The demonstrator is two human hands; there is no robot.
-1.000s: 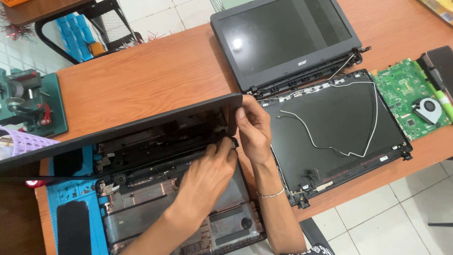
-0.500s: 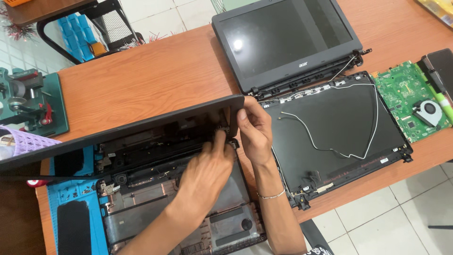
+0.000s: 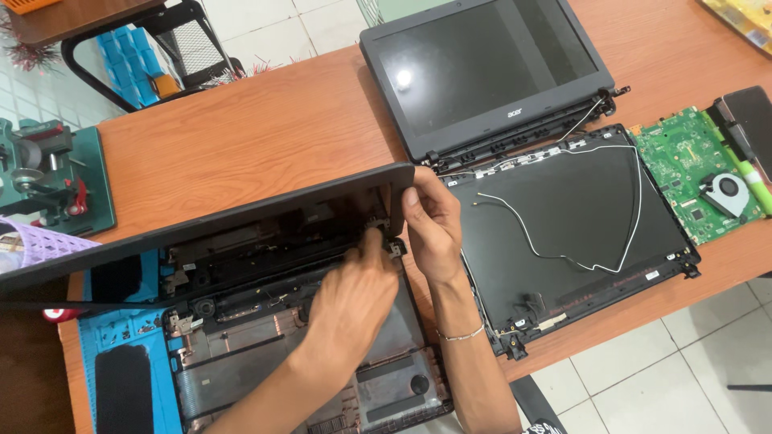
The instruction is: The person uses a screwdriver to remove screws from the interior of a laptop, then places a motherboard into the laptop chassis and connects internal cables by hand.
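Wooden table (image 3: 241,137) w/ a gutted laptop base (image 3: 265,362) on the blue mat. Lid (image 3: 201,221) propped half up so the hinge is reachable. Right hand (image 3: 430,221) pinches the lid's corner to steady it; left hand (image 3: 354,293) fingertips closed on the hinge, prob a screw, can't tell.

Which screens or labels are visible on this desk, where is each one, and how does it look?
Laptop screen: far side of the desk, lying flat, dark rectangle in a black frame, switched off, with a small light glare.
Raised laptop lid: near left, black, tilted up; the right hand grips its corner and the left hand works at the hinge; its screen face is not visible.
Labels: none clearly seen.
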